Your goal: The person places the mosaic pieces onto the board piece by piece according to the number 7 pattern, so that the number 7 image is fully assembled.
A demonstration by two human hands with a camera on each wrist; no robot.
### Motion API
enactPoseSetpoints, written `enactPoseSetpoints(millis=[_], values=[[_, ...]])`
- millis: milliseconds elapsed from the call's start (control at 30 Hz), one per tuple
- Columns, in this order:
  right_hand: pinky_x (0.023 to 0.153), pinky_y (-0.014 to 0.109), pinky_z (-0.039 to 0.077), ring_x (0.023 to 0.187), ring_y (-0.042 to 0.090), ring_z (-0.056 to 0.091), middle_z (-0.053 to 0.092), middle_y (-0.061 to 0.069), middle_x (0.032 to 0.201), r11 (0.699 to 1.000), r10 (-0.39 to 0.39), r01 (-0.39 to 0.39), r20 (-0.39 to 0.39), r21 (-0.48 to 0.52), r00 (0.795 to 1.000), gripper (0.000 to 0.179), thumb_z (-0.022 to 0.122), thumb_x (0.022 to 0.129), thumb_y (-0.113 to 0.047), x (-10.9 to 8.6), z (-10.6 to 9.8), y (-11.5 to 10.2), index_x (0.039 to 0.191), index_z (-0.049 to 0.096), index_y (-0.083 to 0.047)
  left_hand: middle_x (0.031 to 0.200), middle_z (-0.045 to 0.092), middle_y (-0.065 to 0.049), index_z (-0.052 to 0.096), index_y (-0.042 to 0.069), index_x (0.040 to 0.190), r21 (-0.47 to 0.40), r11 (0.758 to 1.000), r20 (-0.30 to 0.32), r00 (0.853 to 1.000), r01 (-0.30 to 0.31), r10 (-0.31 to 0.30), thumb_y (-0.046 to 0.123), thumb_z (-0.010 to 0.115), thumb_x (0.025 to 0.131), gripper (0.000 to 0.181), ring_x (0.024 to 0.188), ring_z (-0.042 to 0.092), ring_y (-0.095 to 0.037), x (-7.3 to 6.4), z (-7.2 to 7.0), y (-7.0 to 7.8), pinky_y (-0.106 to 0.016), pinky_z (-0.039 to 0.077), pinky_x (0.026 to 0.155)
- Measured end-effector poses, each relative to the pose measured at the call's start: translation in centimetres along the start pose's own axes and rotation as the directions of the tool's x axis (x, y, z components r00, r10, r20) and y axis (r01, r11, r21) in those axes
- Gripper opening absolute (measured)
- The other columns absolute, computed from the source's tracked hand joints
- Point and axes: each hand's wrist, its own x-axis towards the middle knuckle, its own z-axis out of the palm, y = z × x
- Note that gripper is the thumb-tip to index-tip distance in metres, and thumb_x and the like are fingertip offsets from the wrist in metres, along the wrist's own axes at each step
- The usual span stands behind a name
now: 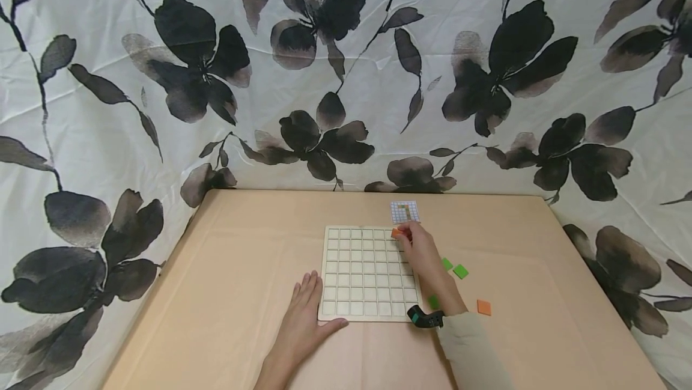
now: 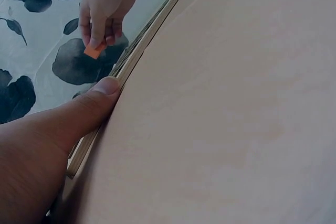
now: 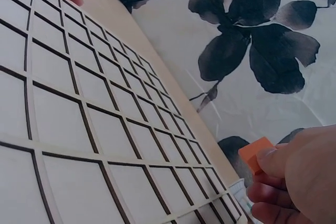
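A pale board (image 1: pixel 363 276) with a grid of square cells lies on the table, its cells bare where they show. My left hand (image 1: pixel 301 325) rests at its lower left corner, fingers straight along the left side. In the left wrist view, the thumb (image 2: pixel 105 88) touches the board's edge. Over the upper right corner of the board, my right hand (image 1: pixel 421 250) pinches a small orange square tile (image 1: pixel 396 233) between thumb and fingers. The right wrist view shows this orange tile (image 3: pixel 255 153) held tilted, above the board's far end.
Beyond the board lies a small printed grid card (image 1: pixel 404 216) with a marked pattern. Green tiles (image 1: pixel 461 271) and another orange tile (image 1: pixel 483 307) lie right of the board, one green tile (image 1: pixel 434 302) partly behind the right forearm. Flowered cloth (image 1: pixel 346 77) hangs behind the table.
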Motion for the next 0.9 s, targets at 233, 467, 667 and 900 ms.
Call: enactPoseSetpoints(millis=[233, 467, 667, 900], values=[[0.073, 0.028, 0.056, 0.087, 0.019, 0.059, 0.065, 0.01, 0.102, 1.0, -0.018, 0.018, 0.014, -0.008, 1.0, 0.021, 0.06, 0.101, -0.015, 0.4, 1.0, -0.5, 0.118, 0.06, -0.004, 0.162, 0.033, -0.02, 0.039, -0.005, 0.15, -0.01, 1.0, 0.01, 1.0, 0.011, -0.011, 0.069, 0.072, 0.075, 0.11, 0.154, 0.025, -0.033, 0.1, -0.1, 0.1, -0.045, 0.017, 0.131], [0.073, 0.028, 0.055, 0.085, 0.017, 0.059, 0.065, 0.007, 0.099, 0.999, -0.052, 0.052, 0.03, -0.002, 0.998, 0.017, 0.059, 0.101, -0.013, 0.7, 2.0, -1.1, 0.116, 0.062, -0.006, 0.162, 0.032, -0.02, 0.039, -0.005, 0.15, -0.03, 0.999, 0.009, 1.0, 0.017, -0.017, 0.069, 0.073, 0.074, 0.111, 0.154, 0.025, -0.033, 0.1, -0.3, 0.1, -0.045, 0.016, 0.131], [0.072, 0.029, 0.055, 0.084, 0.015, 0.059, 0.066, 0.006, 0.1, 0.996, -0.086, 0.086, 0.047, 0.002, 0.995, 0.017, 0.057, 0.102, -0.013, 0.8, 2.8, -1.8, 0.117, 0.063, -0.007, 0.162, 0.031, -0.02, 0.037, -0.004, 0.151, -0.035, 0.999, 0.021, 1.0, 0.019, -0.019, 0.072, 0.069, 0.075, 0.113, 0.154, 0.024, -0.033, 0.3, -0.3, -0.1, -0.045, 0.015, 0.131], [0.069, 0.026, 0.053, 0.08, 0.012, 0.057, 0.066, 0.001, 0.095, 0.996, -0.085, 0.084, 0.07, 0.021, 0.994, 0.014, 0.061, 0.1, -0.017, 1.1, 3.9, -2.1, 0.113, 0.065, -0.011, 0.162, 0.032, -0.021, 0.038, -0.005, 0.151, -0.053, 0.998, 0.03, 0.999, 0.019, -0.018, 0.072, 0.069, 0.074, 0.113, 0.154, 0.024, -0.034, 0.7, -0.3, -0.4, -0.046, 0.016, 0.131]])
